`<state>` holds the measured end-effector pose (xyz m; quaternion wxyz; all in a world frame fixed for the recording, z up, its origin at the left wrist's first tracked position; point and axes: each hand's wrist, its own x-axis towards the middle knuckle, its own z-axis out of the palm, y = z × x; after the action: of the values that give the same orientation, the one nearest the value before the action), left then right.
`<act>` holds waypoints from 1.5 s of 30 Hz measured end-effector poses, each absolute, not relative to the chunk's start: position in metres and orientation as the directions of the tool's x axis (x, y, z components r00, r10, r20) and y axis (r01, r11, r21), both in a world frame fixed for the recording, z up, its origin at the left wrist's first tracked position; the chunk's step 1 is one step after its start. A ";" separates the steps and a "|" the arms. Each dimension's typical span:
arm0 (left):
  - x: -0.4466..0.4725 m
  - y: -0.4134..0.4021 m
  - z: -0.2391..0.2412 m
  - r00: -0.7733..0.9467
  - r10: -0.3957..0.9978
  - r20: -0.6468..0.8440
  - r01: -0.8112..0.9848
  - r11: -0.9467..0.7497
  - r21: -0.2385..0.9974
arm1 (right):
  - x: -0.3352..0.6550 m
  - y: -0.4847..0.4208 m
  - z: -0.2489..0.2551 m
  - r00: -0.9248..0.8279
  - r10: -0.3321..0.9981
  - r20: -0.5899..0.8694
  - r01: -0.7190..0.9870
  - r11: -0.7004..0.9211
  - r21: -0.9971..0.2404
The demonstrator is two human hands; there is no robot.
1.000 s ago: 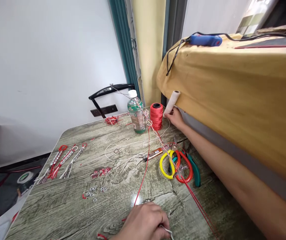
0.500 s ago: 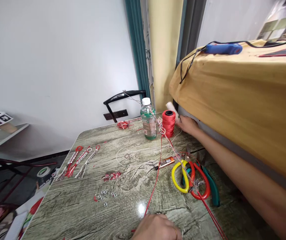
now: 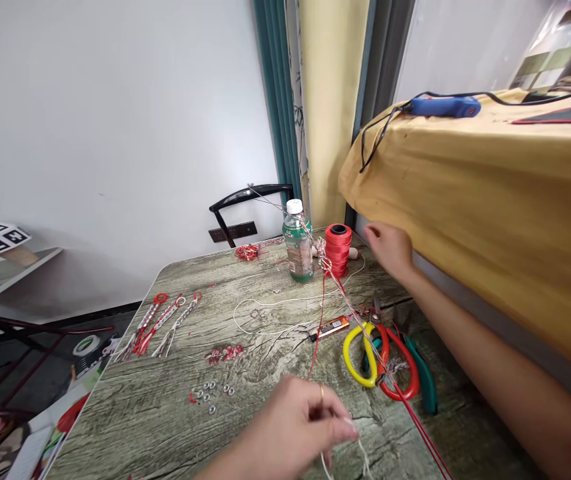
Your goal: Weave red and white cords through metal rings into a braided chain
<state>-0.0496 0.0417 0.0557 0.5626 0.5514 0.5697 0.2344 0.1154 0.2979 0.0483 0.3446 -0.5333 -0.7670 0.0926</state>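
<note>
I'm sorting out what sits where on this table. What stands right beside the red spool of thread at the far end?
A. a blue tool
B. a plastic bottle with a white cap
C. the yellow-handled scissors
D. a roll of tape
B: the plastic bottle with a white cap stands upright just left of the red spool, while the scissors lie nearer the camera.

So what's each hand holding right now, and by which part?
Left hand pinches white cord near its end between the fingertips. Right hand holds nothing, open beside the red spool.
</note>
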 end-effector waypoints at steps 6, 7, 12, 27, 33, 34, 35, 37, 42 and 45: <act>-0.048 0.075 0.135 0.104 0.986 -0.128 0.290 0.093 0.952 | 0.118 0.175 0.120 -0.576 0.754 0.315 -0.010 0.379 -0.925; -0.048 0.080 0.147 0.082 0.996 -0.037 0.320 0.009 0.947 | 0.119 0.160 0.130 -0.759 0.619 0.201 -0.054 0.248 -0.967; -0.068 0.098 0.177 0.056 0.994 0.092 0.351 -0.106 0.930 | 0.143 0.154 0.154 -0.820 0.572 0.028 -0.046 -0.018 -0.999; -0.132 0.094 0.090 -0.082 0.960 -0.269 0.351 0.281 0.893 | 0.179 0.252 0.071 -0.152 0.980 0.129 0.284 0.168 -0.944; -0.137 0.090 0.069 -0.099 0.942 -0.320 0.474 0.327 0.818 | 0.182 0.262 0.052 -0.297 0.941 0.164 0.473 0.294 -0.831; -0.137 0.090 0.067 -0.095 0.944 -0.317 0.492 0.322 0.809 | 0.180 0.261 0.050 -0.340 0.927 0.162 0.486 0.320 -0.813; -0.136 0.091 0.066 -0.096 0.948 -0.305 0.509 0.310 0.803 | 0.178 0.259 0.049 -0.370 0.913 0.169 0.493 0.348 -0.797; -0.135 0.095 0.066 -0.115 0.962 -0.247 0.546 0.269 0.794 | 0.172 0.253 0.050 -0.397 0.893 0.212 0.495 0.403 -0.770; -0.116 0.109 0.082 -0.207 0.977 -0.055 0.595 0.170 0.786 | 0.145 0.225 0.071 -0.534 0.817 0.217 0.408 0.474 -0.780; -0.092 0.121 0.092 -0.204 0.979 -0.011 0.494 0.112 0.862 | 0.128 0.211 0.083 -0.676 0.726 0.124 0.308 0.431 -0.848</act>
<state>-0.0917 0.1210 0.0924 0.3170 0.5453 0.6750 0.3827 0.1284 0.2106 0.0830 0.2447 -0.3194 -0.8098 0.4270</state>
